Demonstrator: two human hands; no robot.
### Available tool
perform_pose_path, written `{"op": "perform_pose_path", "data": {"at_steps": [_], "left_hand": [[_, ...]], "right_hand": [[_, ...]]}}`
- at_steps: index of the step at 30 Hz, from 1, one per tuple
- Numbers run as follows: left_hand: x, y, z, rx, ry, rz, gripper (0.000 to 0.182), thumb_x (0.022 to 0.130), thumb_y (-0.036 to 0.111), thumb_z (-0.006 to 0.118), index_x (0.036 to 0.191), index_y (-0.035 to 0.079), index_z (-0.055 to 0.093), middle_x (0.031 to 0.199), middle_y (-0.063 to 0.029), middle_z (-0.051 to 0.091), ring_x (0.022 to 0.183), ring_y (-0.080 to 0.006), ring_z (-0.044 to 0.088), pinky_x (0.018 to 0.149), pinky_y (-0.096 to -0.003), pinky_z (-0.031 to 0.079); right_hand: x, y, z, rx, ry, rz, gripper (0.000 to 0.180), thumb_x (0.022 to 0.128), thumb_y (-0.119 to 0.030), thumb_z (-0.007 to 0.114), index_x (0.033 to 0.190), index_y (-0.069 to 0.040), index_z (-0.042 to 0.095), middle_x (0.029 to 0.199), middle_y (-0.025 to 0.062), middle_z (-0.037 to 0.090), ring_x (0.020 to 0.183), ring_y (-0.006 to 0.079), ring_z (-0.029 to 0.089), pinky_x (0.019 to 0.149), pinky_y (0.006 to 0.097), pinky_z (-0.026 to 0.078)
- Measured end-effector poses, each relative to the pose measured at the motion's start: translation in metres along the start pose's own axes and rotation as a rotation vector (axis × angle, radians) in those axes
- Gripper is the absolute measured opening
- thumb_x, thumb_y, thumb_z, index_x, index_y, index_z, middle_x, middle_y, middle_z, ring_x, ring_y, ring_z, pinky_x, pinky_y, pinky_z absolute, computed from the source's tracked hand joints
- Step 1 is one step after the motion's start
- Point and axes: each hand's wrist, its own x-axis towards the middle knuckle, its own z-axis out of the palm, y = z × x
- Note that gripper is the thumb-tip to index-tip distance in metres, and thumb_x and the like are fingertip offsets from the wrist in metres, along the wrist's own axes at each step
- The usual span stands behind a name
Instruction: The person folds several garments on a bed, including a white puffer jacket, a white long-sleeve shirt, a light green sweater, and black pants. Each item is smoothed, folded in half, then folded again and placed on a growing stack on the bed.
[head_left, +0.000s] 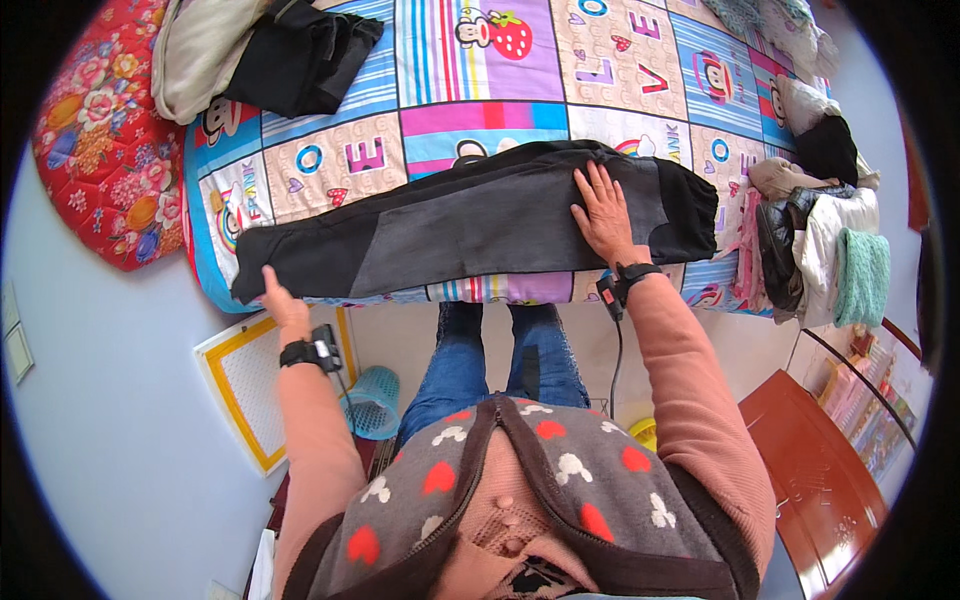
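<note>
A pair of black and grey trousers (480, 217), folded lengthwise, lies across the near side of a bed with a patterned bedsheet (480, 67). Its gathered black waistband (694, 210) is at the right and the leg end at the left. My right hand (604, 214) rests flat on the grey cloth near the waistband, fingers apart. At the leg end, my left hand (283, 300) is at the near corner of the black cloth, thumb raised; its other fingers are hidden, so whether it grips the hem is unclear.
A folded black garment (307, 60) and a cream garment (199, 60) lie at the back left, beside a red floral quilt (105, 150). Piled clothes, with a mint knitted item (861, 277), line the right edge. A blue wastebasket (375, 401) stands below the bed.
</note>
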Motion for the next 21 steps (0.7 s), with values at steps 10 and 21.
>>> {"op": "perform_pose_path", "data": {"at_steps": [10, 21], "left_hand": [[-0.21, 0.004, 0.139, 0.889, -1.214, 0.93, 0.078, 0.076, 0.018, 0.081, 0.149, 0.017, 0.053, 0.157, -0.0121, 0.045, 0.135, -0.033, 0.049, 0.106, -0.0439, 0.045], [-0.125, -0.048, 0.116, 0.924, -0.35, 0.554, 0.071, 0.085, 0.036, 0.08, 0.142, 0.004, 0.051, 0.142, -0.0225, 0.055, 0.13, -0.0386, 0.054, 0.107, -0.0469, 0.043]], "right_hand": [[-0.002, -0.054, 0.007, 1.504, -0.384, 0.716, 0.052, 0.107, -0.045, 0.054, 0.136, -0.003, 0.06, 0.122, 0.0138, 0.072, 0.106, 0.0186, 0.069, 0.094, 0.0321, 0.054], [0.005, -0.13, -0.003, 0.529, 0.158, -0.171, 0.057, 0.083, -0.01, 0.075, 0.137, -0.006, 0.056, 0.142, 0.0154, 0.056, 0.133, 0.0366, 0.052, 0.113, 0.0449, 0.042]]}}
